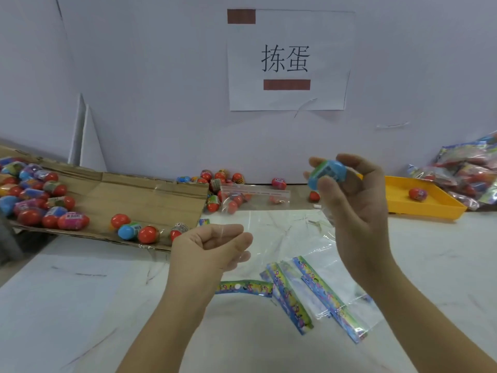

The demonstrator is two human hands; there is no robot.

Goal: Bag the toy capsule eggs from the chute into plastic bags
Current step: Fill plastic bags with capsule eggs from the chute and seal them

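While my right hand pinches a blue egg between thumb and fingertips above the desk, my left hand sits curled at the clear bag; can't tell if it actually grips it. More eggs lie on the cardboard chute at left, and spare bags lie flat on the desk.

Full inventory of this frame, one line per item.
cardboard chute: one, brown, left
loose eggs: many, mostly red and blue, on chute and along wall
zip bag: one, clear, some eggs inside, by wall
empty bags: several, clear with colourful headers, table centre
yellow tray: one, right
tray egg: one, red, in tray
filled bags: pile, far right
sign: one, white, wall
table: white
blue egg: one, in right hand
left hand: fingers curled, grip unclear
right hand: raised, holds blue egg
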